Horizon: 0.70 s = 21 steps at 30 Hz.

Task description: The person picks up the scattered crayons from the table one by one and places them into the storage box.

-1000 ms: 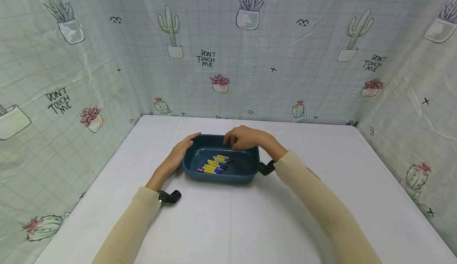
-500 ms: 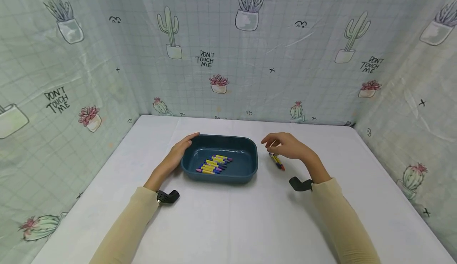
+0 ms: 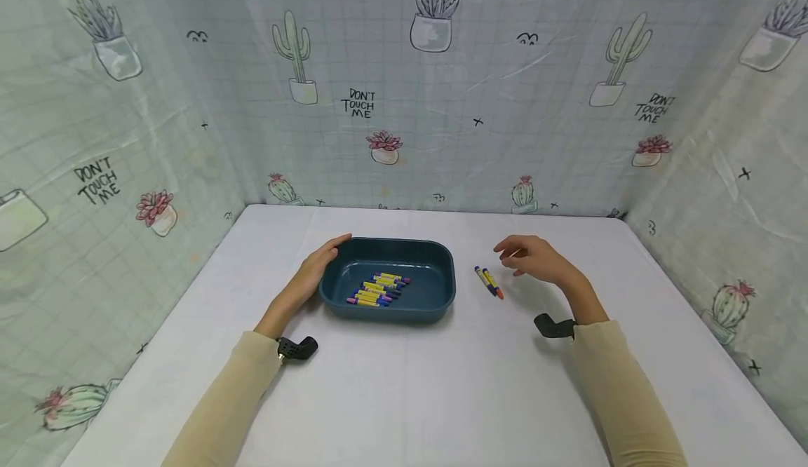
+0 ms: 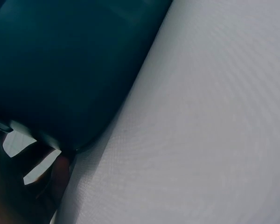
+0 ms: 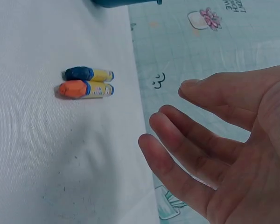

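Note:
A dark teal tray [image 3: 391, 314] sits on the white table, with several yellow-and-blue wrapped crayons [image 3: 379, 290] lying in its left half. My left hand [image 3: 311, 272] rests along the tray's left side; in the left wrist view its fingertips touch the outer wall [image 4: 51, 116]. To the right of the tray, two crayons lie side by side on the table, a dark blue-tipped crayon [image 5: 79, 73] and an orange-tipped crayon [image 5: 84, 89]. My right hand [image 3: 535, 256] hovers beyond them to the right, fingers spread and slightly bent, holding nothing.
A white cloth covers the table [image 3: 404, 390]. Patterned curtains [image 3: 404, 67] with cactus drawings stand at the back and both sides. Each wrist carries a black camera mount [image 3: 298, 348].
My right hand has come out from over the tray to the right and drawn back from the two crayons, now fully in sight on the table. The left hand stays put.

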Tool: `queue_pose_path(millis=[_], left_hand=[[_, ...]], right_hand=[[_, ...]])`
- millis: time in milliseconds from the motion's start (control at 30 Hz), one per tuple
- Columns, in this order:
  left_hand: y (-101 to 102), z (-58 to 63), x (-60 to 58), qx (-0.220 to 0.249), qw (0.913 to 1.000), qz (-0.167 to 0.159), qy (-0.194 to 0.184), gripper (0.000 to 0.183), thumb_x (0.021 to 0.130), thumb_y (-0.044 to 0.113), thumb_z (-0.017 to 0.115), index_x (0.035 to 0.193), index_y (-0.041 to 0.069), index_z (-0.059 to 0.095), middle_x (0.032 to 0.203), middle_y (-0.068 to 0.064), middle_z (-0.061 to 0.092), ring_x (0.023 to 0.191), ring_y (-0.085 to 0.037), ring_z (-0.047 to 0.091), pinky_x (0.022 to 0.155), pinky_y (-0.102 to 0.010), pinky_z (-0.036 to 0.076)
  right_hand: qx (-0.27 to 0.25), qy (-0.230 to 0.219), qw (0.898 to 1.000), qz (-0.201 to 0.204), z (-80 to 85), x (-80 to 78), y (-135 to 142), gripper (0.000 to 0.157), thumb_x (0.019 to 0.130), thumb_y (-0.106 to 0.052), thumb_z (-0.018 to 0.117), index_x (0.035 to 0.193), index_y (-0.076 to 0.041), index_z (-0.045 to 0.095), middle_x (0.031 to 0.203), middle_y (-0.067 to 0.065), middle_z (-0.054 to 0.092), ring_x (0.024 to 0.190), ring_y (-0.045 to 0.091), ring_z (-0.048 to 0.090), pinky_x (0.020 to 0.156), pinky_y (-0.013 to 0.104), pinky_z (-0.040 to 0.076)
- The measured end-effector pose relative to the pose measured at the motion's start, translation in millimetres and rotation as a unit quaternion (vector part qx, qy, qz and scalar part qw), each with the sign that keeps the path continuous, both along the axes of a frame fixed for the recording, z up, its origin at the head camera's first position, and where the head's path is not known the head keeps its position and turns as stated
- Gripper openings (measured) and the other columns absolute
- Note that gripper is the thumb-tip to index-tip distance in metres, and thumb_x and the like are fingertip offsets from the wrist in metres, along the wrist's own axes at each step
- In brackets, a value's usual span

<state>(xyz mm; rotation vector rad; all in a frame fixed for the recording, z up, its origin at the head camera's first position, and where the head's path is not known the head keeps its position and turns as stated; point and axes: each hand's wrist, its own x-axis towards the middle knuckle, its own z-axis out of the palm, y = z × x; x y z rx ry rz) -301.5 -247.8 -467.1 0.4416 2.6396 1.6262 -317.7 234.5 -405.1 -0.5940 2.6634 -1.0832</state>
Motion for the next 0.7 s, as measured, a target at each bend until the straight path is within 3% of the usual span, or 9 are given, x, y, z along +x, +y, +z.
queue_pose_path(millis=[333,600,700], left_hand=[[1.0,1.2,0.7,0.003,1.0000,0.003,-0.008,0.049,0.114,0.024,0.026,0.162,0.018,0.037,0.170,-0.008,0.031,0.161,-0.034,0.019,0.130,-0.061,0.011],[10.8,33.2,20.6,-0.021,0.9996,-0.017,-0.004,0.049,0.113,0.015,0.027,0.160,0.006,0.036,0.168,-0.017,0.033,0.159,-0.041,0.023,0.128,-0.064,0.017],[11.3,37.7,23.2,-0.022,0.9996,-0.017,-0.001,0.049,0.113,0.015,0.028,0.160,0.007,0.037,0.168,-0.016,0.033,0.158,-0.041,0.023,0.128,-0.064,0.017]], right_hand=[[0.002,-0.008,1.000,-0.006,-10.3,-8.0,5.9,0.033,0.101,-0.008,0.060,0.131,0.004,0.063,0.121,0.028,0.067,0.104,0.037,0.067,0.082,0.041,0.064],[0.026,-0.033,0.999,-0.023,-18.2,-8.2,8.1,0.033,0.100,-0.011,0.062,0.131,0.001,0.064,0.123,0.025,0.068,0.094,0.028,0.068,0.081,0.038,0.061],[0.032,-0.049,0.998,-0.026,-21.2,-9.5,8.9,0.035,0.100,-0.012,0.062,0.133,-0.001,0.063,0.126,0.025,0.067,0.093,0.025,0.067,0.081,0.035,0.059]])
